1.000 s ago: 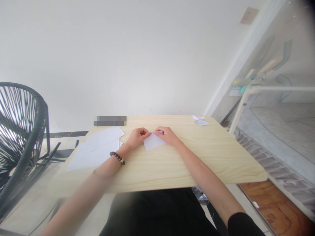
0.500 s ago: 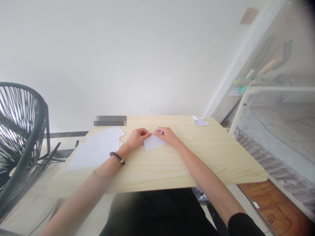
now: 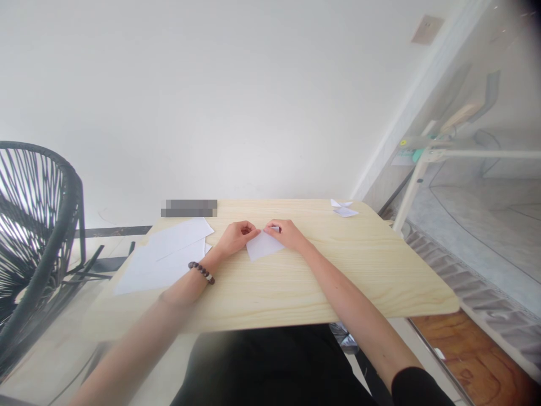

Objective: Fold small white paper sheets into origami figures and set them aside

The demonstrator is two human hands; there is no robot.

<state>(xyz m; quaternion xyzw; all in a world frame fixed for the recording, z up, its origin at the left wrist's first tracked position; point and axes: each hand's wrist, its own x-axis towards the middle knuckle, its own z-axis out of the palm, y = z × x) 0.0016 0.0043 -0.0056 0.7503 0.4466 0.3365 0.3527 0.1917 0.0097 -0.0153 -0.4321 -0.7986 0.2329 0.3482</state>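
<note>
Your left hand [image 3: 239,235] and right hand [image 3: 287,232] pinch the far edge of one small white sheet [image 3: 263,248], midway along the worktop [image 3: 359,282]. Large white sheets [image 3: 163,256], at least two, lie to its left; folded paper [image 3: 345,212] sits near the far right corner, and one dark chair [image 3: 71,186] stands beyond the left edge.

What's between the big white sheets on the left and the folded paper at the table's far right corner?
In the head view, the left hand and right hand lie between the white sheets and the folded paper, holding a small paper.
</note>
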